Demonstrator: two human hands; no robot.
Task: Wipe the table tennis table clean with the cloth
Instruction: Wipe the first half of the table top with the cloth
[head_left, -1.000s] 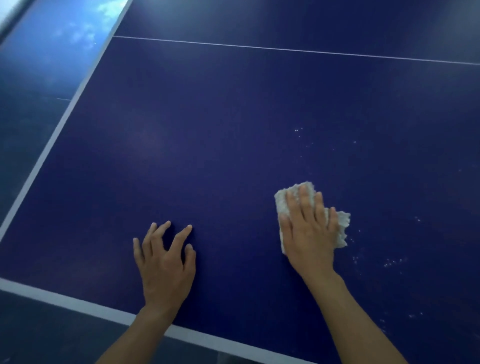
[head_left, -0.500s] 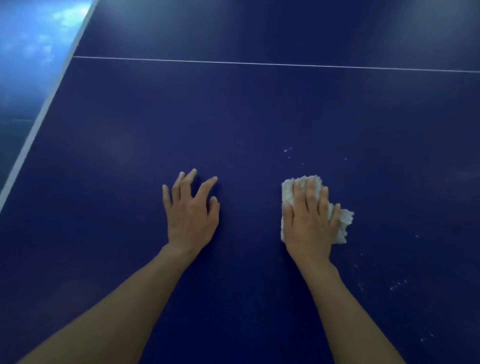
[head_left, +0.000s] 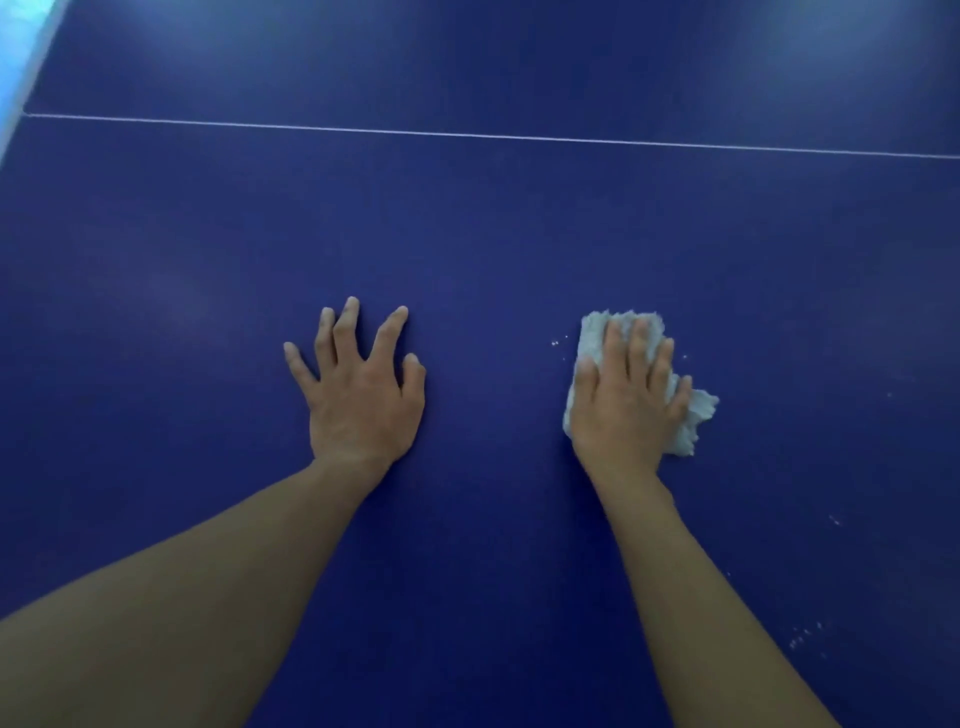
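A dark blue table tennis table (head_left: 467, 234) fills the view. My right hand (head_left: 626, 400) lies flat on a crumpled white cloth (head_left: 696, 415), pressing it onto the surface with straight fingers; the cloth shows beyond the fingertips and at the hand's right side. My left hand (head_left: 358, 384) rests on the bare table to the left, fingers spread. Small white specks (head_left: 558, 343) lie just left of the cloth, and more specks (head_left: 805, 634) sit at the lower right.
A thin white line (head_left: 493, 136) crosses the table beyond both hands. The white border of the table (head_left: 21, 67) shows at the upper left corner.
Both hands have slid forward across the table, away from the near edge, which has left the view. The cloth moved with my right hand up to the specks.
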